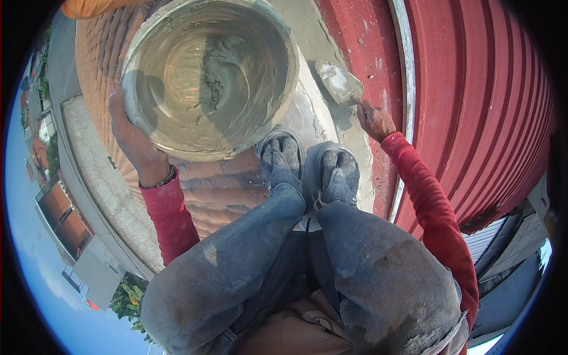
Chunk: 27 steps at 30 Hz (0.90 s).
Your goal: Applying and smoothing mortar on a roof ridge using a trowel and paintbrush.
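Observation:
My left hand point(135, 135) grips the outer side of a wide, mortar-caked bucket point(131, 97), its fingers partly hidden behind the wall. Wet grey mortar point(228, 65) lies in the bottom and is smeared around the inside; a shadow falls across it. On the right, my right hand point(377, 121) is closed around the handle of a trowel point(340, 84). The trowel's blade is coated in grey mortar, with a bright patch on it, and is over the mortared strip beside the red roofing. Whether the blade touches that strip I cannot tell.
Ribbed red metal roofing point(467, 106) covers the right, with a pale metal strip point(407, 65) along it. Clay roof tiles point(97, 71) lie left, beneath the bucket. My sandalled feet stand on the mortared ridge point(307, 112). Something orange point(97, 6) shows at the top left.

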Motion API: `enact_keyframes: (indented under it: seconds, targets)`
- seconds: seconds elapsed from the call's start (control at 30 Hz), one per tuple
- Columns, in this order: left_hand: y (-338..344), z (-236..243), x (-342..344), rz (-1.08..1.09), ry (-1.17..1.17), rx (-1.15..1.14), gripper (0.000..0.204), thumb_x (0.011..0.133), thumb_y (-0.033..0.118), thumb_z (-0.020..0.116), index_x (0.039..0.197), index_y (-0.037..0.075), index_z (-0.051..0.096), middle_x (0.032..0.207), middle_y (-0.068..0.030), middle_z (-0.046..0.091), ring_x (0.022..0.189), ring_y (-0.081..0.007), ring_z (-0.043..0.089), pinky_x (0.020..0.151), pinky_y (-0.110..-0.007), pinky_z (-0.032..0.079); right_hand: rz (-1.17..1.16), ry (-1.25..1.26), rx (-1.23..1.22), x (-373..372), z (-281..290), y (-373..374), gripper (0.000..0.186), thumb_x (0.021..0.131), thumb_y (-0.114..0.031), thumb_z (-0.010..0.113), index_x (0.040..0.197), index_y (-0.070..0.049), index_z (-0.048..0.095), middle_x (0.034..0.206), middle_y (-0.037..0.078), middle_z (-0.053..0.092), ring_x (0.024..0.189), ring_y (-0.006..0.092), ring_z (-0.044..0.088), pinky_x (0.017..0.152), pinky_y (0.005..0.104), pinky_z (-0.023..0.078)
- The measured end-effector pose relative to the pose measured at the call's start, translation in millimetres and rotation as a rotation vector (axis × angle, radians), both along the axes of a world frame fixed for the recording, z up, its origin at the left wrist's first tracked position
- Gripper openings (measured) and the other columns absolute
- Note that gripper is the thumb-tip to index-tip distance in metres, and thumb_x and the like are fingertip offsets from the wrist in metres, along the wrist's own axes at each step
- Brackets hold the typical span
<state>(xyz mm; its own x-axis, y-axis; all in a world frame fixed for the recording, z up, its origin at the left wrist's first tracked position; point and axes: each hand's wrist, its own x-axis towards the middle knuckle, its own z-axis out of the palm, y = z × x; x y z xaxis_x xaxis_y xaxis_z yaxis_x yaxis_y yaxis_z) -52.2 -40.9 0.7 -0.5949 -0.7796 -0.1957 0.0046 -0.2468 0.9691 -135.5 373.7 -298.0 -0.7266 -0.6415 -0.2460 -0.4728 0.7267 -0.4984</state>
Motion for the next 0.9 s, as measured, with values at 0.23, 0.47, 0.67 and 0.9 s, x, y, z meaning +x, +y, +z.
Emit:
enact_keyframes:
  seconds: [0.23,0.47,0.67,0.9]
  targets:
    - [-3.2,1.6,2.6,-0.047,-0.023,0.001,0.032,0.105,0.028,0.043,0.119,0.003,0.056,0.109,-0.0075,0.062,0.099,-0.0151,0.061,0.087,-0.031,0.05,-0.214,-0.041,0.162,4.1,-3.4,7.6,0.025,0.099,-0.033,0.05,0.103,-0.009,0.052,0.066,0.026,0.063,0.063,0.0481,0.063,0.056,0.0581,0.05]
    - [-13.5,-7.2,5.6,-0.035,-0.045,-0.049,0.032,0.106,0.028,0.043,0.121,0.003,0.056,0.111,-0.0074,0.061,0.1,-0.0144,0.061,0.088,-0.03,0.049,0.007,-0.053,-0.052,-58.3,16.0,-35.8,0.025,0.097,-0.032,0.053,0.106,-0.01,0.063,0.066,0.024,0.063,0.066,0.0447,0.065,0.061,0.0541,0.053]
    - [-6.6,0.0,7.5,0.006,-0.039,-0.047,0.031,0.106,0.027,0.043,0.119,0.003,0.058,0.111,-0.0072,0.062,0.099,-0.0138,0.061,0.087,-0.029,0.05,0.209,-0.153,0.056,-41.2,24.7,-7.6,0.03,0.097,-0.031,0.052,0.11,-0.007,0.063,0.072,0.025,0.065,0.068,0.044,0.066,0.067,0.053,0.054]
    - [-10.5,-4.9,7.6,0.004,-0.059,-0.035,0.033,0.106,0.029,0.044,0.121,0.003,0.056,0.114,-0.0081,0.061,0.102,-0.0141,0.06,0.088,-0.029,0.049,0.226,-0.205,0.202,36.7,-5.5,108.8,0.022,0.096,-0.031,0.055,0.101,-0.01,0.061,0.067,0.021,0.065,0.064,0.042,0.066,0.059,0.0525,0.053]
